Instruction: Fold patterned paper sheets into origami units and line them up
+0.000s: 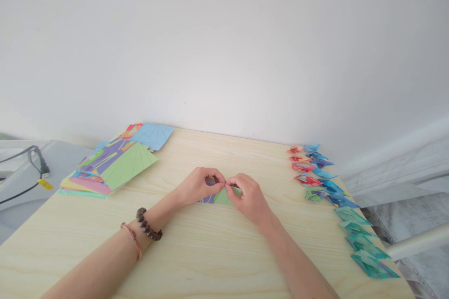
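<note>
A sheet of green and purple origami paper (221, 198), folded into a low strip or wedge shape, stands between my hands at the middle of the wooden table. My left hand (203, 185) pinches its upper edge with thumb and index finger. From the other side my right hand (246, 195) pinches the same edge, and the fingertips of both hands meet there. Both hands cover part of the paper, so its full shape is hidden.
A stack of printed origami sheets (129, 168) lies at the table's left. Along the right edge stand rows of folded paper pieces, among them red (307, 180), blue (332, 186) and teal ones (372, 264). A black cable (42, 166) lies beyond the left edge. The white wall (224, 56) borders the back.
</note>
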Motion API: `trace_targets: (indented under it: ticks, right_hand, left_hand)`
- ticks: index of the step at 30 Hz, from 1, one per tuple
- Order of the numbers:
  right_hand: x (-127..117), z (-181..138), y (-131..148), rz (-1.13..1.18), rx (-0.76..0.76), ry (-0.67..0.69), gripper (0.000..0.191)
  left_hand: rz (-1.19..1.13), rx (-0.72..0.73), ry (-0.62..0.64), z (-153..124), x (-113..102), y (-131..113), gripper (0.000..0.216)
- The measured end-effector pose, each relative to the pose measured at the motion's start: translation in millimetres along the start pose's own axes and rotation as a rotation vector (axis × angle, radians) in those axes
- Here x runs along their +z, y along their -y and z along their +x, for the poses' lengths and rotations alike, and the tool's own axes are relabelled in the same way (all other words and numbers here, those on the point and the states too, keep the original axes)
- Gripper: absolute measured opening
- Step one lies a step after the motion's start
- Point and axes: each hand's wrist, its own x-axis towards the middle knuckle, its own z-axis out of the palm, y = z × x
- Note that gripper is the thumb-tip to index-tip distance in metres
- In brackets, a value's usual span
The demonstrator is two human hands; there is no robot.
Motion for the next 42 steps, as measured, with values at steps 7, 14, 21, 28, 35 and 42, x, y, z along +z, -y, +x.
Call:
trace_targets:
  ticks: [7,14,21,28,35,42]
  right_hand:
    - [-7.0,2.2,0.3,-0.023,-0.080,0.050,0.009]
    - [-17.3,-1.9,-3.0,0.068,-0.007,0.083,0.007]
    - [-25.9,-5.7,-4.4,0.131,0.071,0.084,0.007]
    - [-37.2,-7.7,-13.4,0.241,0.192,0.097,0.010]
    - [-27.2,-7.5,-16.1,0.307,0.314,0.150,0.017]
    - [-12.5,-5.7,-19.0,0.216,0.349,0.051,0.027]
  left_hand:
    - [0.074,0.040,-0.067,-3.7,-5.5,-3.5,0.008]
    - [0.079,0.076,-0.047,-6.3,-11.3,-0.6,0.010]
    - [0.098,0.057,-0.033,-5.9,-15.8,5.3,0.011]
    - [0.024,-0.015,-0.023,-5.0,-25.6,12.9,0.015]
    - [-0.022,0.021,0.050,-9.2,-15.8,-1.3,0.024]
    - [0.009,-0.030,-0.019,-10.9,-11.8,2.3,0.028]
